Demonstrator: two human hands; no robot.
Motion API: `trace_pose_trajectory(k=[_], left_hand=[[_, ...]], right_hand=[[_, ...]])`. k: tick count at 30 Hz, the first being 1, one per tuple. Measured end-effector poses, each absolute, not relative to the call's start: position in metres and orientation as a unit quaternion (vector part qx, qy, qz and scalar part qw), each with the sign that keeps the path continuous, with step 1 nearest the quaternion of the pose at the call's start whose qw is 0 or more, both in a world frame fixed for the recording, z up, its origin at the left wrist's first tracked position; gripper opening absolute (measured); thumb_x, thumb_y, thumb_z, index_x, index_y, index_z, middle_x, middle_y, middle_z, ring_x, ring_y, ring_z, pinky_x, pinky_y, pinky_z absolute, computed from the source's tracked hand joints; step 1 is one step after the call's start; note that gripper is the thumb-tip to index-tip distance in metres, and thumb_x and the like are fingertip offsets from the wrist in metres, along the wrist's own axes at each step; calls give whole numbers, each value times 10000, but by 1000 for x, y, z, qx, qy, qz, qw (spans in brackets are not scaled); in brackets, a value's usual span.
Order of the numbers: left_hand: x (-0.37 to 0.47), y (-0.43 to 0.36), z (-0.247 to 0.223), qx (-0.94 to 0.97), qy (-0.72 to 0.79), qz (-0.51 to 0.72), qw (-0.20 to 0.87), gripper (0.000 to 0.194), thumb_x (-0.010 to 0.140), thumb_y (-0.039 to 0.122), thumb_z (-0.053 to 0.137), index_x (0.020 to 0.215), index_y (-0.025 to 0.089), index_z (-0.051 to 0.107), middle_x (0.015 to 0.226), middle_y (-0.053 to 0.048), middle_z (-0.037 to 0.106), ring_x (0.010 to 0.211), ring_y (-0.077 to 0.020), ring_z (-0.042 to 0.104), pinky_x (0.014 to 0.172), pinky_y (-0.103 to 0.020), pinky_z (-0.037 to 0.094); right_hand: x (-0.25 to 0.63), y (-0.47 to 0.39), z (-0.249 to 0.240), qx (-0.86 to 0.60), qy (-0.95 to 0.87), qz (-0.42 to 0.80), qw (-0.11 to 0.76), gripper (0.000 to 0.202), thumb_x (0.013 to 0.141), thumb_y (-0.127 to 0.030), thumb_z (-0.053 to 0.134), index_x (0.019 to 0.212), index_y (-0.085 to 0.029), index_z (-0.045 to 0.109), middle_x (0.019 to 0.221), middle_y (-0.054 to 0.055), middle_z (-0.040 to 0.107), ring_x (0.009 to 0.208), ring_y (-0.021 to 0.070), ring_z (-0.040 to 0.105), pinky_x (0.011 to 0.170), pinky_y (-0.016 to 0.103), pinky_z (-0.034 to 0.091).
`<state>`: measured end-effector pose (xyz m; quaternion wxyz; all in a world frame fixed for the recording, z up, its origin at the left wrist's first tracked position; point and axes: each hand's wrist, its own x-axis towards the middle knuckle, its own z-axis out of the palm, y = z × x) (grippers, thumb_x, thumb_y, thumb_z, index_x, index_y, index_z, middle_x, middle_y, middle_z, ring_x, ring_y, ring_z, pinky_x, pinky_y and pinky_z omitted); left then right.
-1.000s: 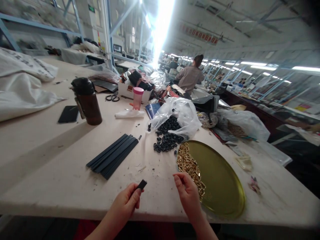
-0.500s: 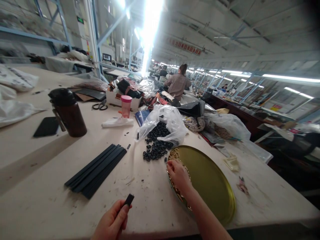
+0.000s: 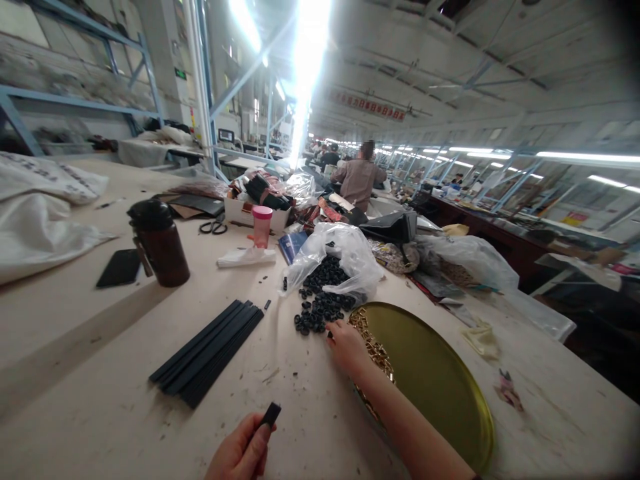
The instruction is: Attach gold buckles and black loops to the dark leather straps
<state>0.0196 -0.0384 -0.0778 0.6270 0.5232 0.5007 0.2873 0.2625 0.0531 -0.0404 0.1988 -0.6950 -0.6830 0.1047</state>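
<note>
At the bottom centre my left hand (image 3: pixel 245 447) is closed around a short black strap (image 3: pixel 271 415), whose end sticks out past the thumb. My right hand (image 3: pixel 346 345) reaches over the left rim of a round gold tray (image 3: pixel 430 373). Its fingers pinch at a small black loop (image 3: pixel 330 335) beside the pile of black loops (image 3: pixel 320 308), partly hidden by the fingertips. Small gold metal pieces (image 3: pixel 373 347) lie along the tray's left side, partly under my right forearm. The pile spills from a clear plastic bag (image 3: pixel 357 250).
Long black strips (image 3: pixel 210 350) lie stacked at left. Behind stand a brown jug (image 3: pixel 163 250), a phone (image 3: pixel 119 268), scissors (image 3: pixel 213 227) and a pink-lidded cup (image 3: pixel 261 230). Pliers (image 3: pixel 509 388) lie right of the tray. A person (image 3: pixel 359 180) stands beyond the heaped materials.
My right hand has moved from the gold pieces in the tray leftward to the black loops. My left hand keeps its hold on the strap. The view has shifted slightly.
</note>
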Motion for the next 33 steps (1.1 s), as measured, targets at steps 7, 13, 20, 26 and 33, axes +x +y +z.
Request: trace_pose_trajectory(k=[7, 13, 20, 26, 33], left_hand=[[22, -38, -65, 516, 499, 281, 637, 499, 715, 644, 429, 779, 153, 493, 442, 87, 397, 357, -56, 298, 366, -178, 225], [21, -35, -35, 486, 477, 293, 671, 441, 729, 588, 438, 766, 150, 482, 414, 96, 389, 325, -44, 284, 344, -167, 200], [19, -40, -41, 495, 478, 296, 663, 376, 775, 517, 412, 777, 148, 486, 427, 95, 384, 334, -50, 286, 342, -167, 208], [17, -41, -40, 550, 505, 303, 593, 323, 821, 447, 394, 734, 155, 501, 465, 78, 393, 386, -68, 328, 387, -181, 264], [10, -47, -44, 584, 495, 297, 571, 265, 850, 358, 383, 722, 161, 506, 499, 70, 384, 464, -87, 366, 451, -190, 289]], right_hand=[[201, -9, -38, -570, -549, 438, 427, 168, 785, -345, 553, 788, -178, 539, 689, 1, 583, 605, 131, 524, 570, 243, 413], [165, -33, -36, -464, -410, 583, 526, 171, 730, -335, 641, 775, -196, 552, 944, 39, 638, 772, 146, 539, 675, 263, 416], [155, -45, -40, -474, -427, 563, 525, 226, 794, -348, 572, 960, -197, 597, 993, 61, 634, 662, 122, 502, 612, 262, 411], [143, -50, -44, -488, -382, 560, 550, 231, 794, -362, 568, 957, -199, 587, 1004, 66, 644, 574, 94, 468, 561, 246, 420], [134, -61, -58, -532, -490, 439, 532, 205, 837, -302, 507, 997, -205, 591, 991, 68, 637, 643, 119, 549, 600, 253, 473]])
